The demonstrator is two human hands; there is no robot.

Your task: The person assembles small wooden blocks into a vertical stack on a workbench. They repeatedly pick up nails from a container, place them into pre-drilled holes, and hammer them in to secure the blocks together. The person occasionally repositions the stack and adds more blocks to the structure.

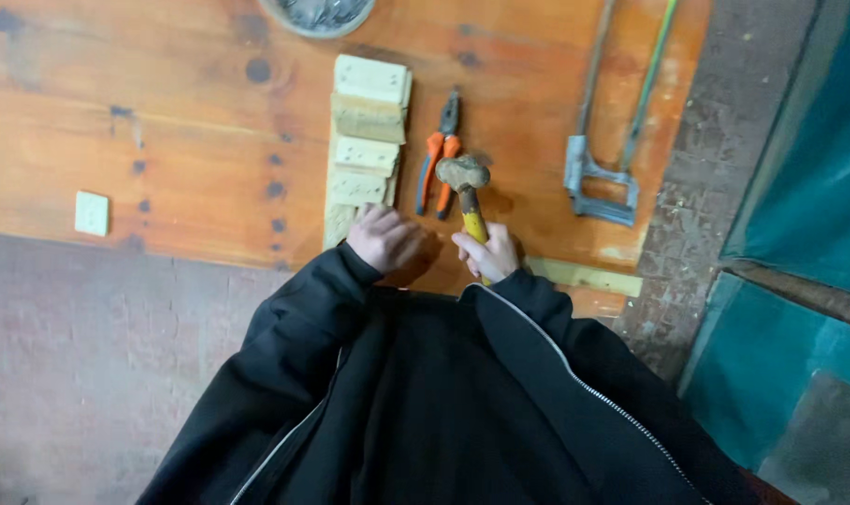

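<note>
A person in a black zip jacket (pixel 443 402) stands at the near edge of an orange wooden counter (pixel 181 140). The right hand (pixel 490 254) is at that edge, its grip closed round the yellow handle of a hammer (pixel 466 192). The hammer points away from the body, and its worn metal head sits above the counter just beyond the hand. The left hand (pixel 385 238) is just beside the right, also at the near edge. Its fingers are curled and rest against the nearest piece in a row of pale blocks (pixel 364 150); whether that grip holds anything cannot be told.

A pale wooden strip (pixel 588 278) lies along the near edge to the right of the right hand.

The row of blocks runs from the left hand toward the far edge, the pieces touching or overlapping one another. Several show small dark holes on top. Orange-handled pliers (pixel 441 159) lie just beside the row on its right, jaws pointing to the far edge, with the hammer head next to their handles.

Nearer the right edge lies a hacksaw (pixel 612 131), its frame running toward the far right corner. Well apart on the left, near the near edge, sits a small white square plate (pixel 92 213). At the far edge, a round grey bowl (pixel 318 13) is partly cut off.
</note>
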